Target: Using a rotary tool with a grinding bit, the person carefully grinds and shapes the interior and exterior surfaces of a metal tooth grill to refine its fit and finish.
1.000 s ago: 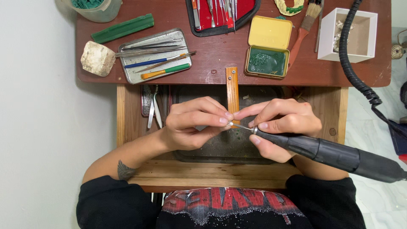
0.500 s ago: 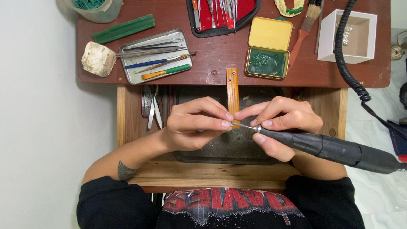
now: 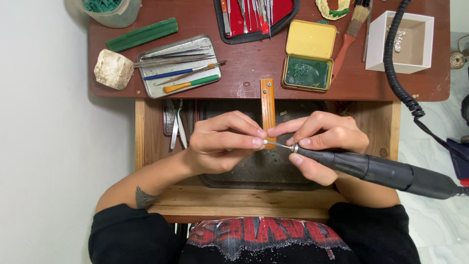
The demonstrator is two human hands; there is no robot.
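Observation:
My right hand grips a black rotary handpiece like a pen, its thin metal bit pointing left. My left hand pinches a very small piece between thumb and forefinger, right at the bit's tip; the piece itself is hidden by my fingertips. Both hands hover over a dark tray set in an open wooden drawer, just in front of a narrow wooden bench pin. A coiled black cable runs from the handpiece up to the right.
On the reddish desk lie a metal tray with files and pencils, a green wax bar, a pale stone block, a red tool case, an open yellow tin, a brush and a white box.
The handpiece's rear end and its cable have shifted slightly; my hands stay together at the same spot over the tray.

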